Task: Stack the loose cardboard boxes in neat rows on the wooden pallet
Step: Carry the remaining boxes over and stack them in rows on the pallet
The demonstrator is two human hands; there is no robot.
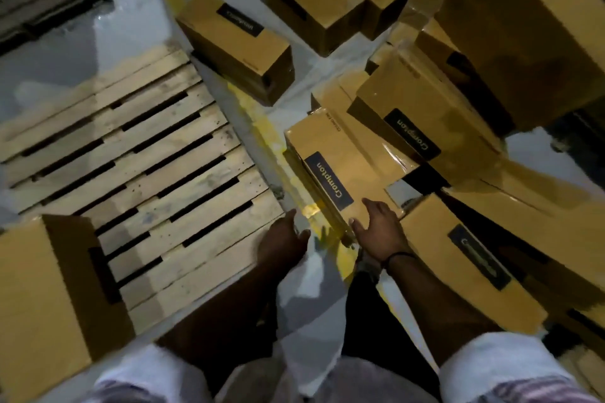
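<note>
**Reaching for the next box.** The person stoops over a long box [330,157] that lies on the floor [137,10] across a yellow line [258,121]. It sits just right of the pallet [137,154], with its near end towards them and its far end against the heap [402,101] of loose boxes. Both hands are unclenched and hold nothing. The left hand [283,240], fingers loosely spread, hangs just off the box's near left corner. The right hand [381,229], fingers and thumb splayed, is at the near right edge, and whether it already touches the cardboard cannot be told. One placed box [39,291] stands at the pallet's near left corner. To do this step well, the hands should probably take opposite long sides near the middle of the length, so that the box rises level rather than nose-down. A grip at the near end alone would likely let the far end drag and catch on the boxes crowding it. The glossy tape along the top looks slippery, so palms under the lower edges seem the safer hold. Once carried over, it would best be set flush beside the placed box, edges squared to the pallet, to begin a straight row.
</note>
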